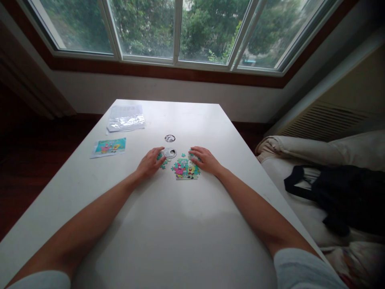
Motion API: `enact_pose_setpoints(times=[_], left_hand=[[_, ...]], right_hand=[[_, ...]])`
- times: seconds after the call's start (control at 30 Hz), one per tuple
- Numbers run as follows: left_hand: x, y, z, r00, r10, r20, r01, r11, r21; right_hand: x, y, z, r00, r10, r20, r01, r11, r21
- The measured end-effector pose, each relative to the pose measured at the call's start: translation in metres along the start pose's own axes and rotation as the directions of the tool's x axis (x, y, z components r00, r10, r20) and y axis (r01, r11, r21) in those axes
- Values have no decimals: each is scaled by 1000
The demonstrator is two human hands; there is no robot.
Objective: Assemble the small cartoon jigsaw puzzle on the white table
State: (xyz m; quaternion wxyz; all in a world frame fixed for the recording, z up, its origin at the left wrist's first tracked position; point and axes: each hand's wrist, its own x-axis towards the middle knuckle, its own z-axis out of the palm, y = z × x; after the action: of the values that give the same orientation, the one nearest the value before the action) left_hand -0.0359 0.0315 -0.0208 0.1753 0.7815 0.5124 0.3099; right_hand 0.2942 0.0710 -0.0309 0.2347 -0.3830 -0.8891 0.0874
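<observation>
A partly joined jigsaw puzzle lies on the white table, with a pink figure and a yellow one in its picture. My right hand rests at its upper right edge, fingers apart over some green puzzle pieces that they partly cover. To the left, my left hand lies with its fingers spread beside several loose pieces. A single green piece sits just above the puzzle. Between the hands is a round grey disc with a dark notch, close to my left fingertips.
On the table's left lies a picture sheet with similar figures. Behind it are papers and a clear plastic sleeve. A round opening shows in the tabletop. Dark clothing lies on a pale sofa at right.
</observation>
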Motion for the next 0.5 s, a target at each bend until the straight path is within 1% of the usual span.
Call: enact_pose_setpoints(times=[0.07, 0.13, 0.2, 0.27, 0.37, 0.5], left_hand=[[2, -2, 1, 999, -48, -19, 45, 990, -130], [3, -6, 2, 994, -105, -39, 90, 952, -293], [5, -10, 5, 985, -161, -61, 116, 885, -452], [8, -15, 8, 975, -206, -79, 124, 809, -575], [11, -19, 10, 966, -249, -70, 132, 709, -693], [14, -20, 9, 957, -287, -40, 153, 617, -772]], right_hand=[[0, -1, -1, 1000, -25, 8, 25, 999, 21], [0, -2, -1, 999, -49, 14, 48, 998, 47], [0, -4, -2, 997, -68, 19, 67, 995, 72], [0, -6, -3, 996, -80, 26, 78, 993, 89], [0, -8, -3, 995, -97, 39, 92, 990, 106], [1, -9, -4, 992, -121, 45, 114, 985, 128]])
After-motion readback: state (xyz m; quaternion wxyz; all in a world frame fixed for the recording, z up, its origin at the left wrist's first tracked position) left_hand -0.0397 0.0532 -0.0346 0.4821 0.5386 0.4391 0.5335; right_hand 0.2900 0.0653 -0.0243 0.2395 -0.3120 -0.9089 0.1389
